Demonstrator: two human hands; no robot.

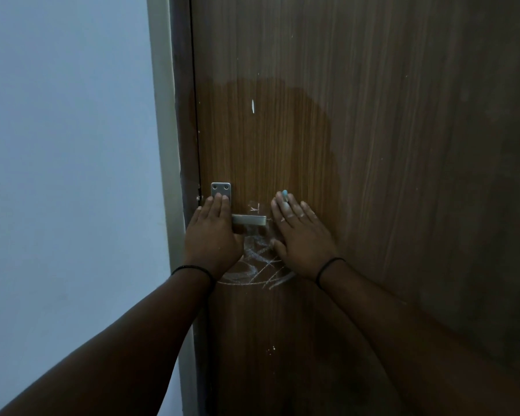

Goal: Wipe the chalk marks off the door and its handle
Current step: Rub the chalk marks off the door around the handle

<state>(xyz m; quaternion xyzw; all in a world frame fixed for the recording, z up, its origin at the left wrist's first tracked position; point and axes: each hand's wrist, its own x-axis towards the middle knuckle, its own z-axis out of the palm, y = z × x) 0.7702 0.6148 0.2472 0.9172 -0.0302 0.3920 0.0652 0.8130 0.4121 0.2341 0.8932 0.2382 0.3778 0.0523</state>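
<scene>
The brown wooden door (357,130) fills the view. Its metal handle (249,219) points right from a plate (221,189) near the door's left edge. White chalk marks (260,265) are scribbled below the handle, and a small mark sits just above it. My left hand (212,235) rests over the base of the handle, fingers straight on the plate. My right hand (300,235) lies flat on the door to the right of the handle, its fingers dusted white. A small pale blue piece (284,194) shows at its forefinger tip; I cannot tell what it is.
A pale wall (66,175) and the door frame (165,145) stand to the left. A darker, damp-looking patch (282,130) covers the door above the handle. A short white streak (253,106) and small white specks (271,349) dot the wood.
</scene>
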